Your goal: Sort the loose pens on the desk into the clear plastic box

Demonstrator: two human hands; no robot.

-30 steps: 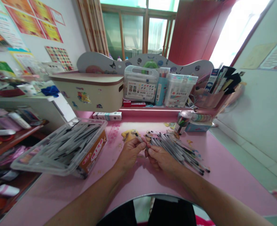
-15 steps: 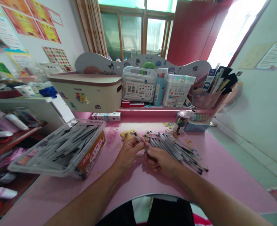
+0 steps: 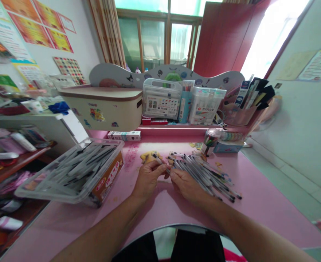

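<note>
Over the middle of the pink desk (image 3: 160,214), my left hand (image 3: 148,178) is closed on a clear pen (image 3: 158,159) with a dark end that points up and left. My right hand (image 3: 184,183) meets it at the pen's lower end, thumb and fingers pinched there; the fingers hide that end. Just right of and behind my right hand lies a loose pile of clear pens (image 3: 204,173) with dark ends. To the left stands a clear plastic box (image 3: 105,182) full of similar pens (image 3: 81,165), apart from both hands.
A jar of pens (image 3: 211,142) and a blue box (image 3: 228,147) stand at the desk's back right. Along the raised shelf are a cream storage bin (image 3: 108,112), a marker case (image 3: 161,100), a second marker box (image 3: 206,107) and a pink holder (image 3: 238,113). A small carton (image 3: 124,136) lies below.
My right fingers have shifted slightly on the pen and opened out from a tighter curl. The left hand keeps its grip; the view has moved a little.
</note>
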